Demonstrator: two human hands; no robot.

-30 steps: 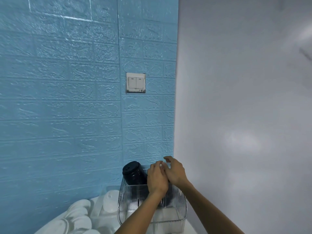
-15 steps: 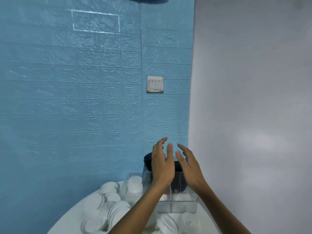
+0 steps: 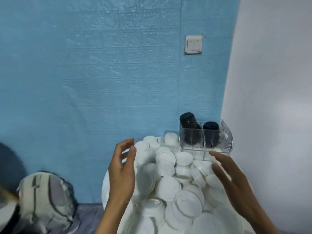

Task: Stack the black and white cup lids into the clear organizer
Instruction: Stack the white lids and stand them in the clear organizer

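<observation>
Blue wall, both hands hovering over white lids, fingers relaxed

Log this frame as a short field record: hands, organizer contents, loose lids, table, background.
left hand: empty, fingers loosely curved, above the pile's left edge
right hand: empty, fingers straight, near the organizer's front
clear organizer: two black lid stacks stand inside, left one leaning
white lids: loose heap on the table
table: white, round edge
background: light switch on blue wall; backpack on floor
</observation>
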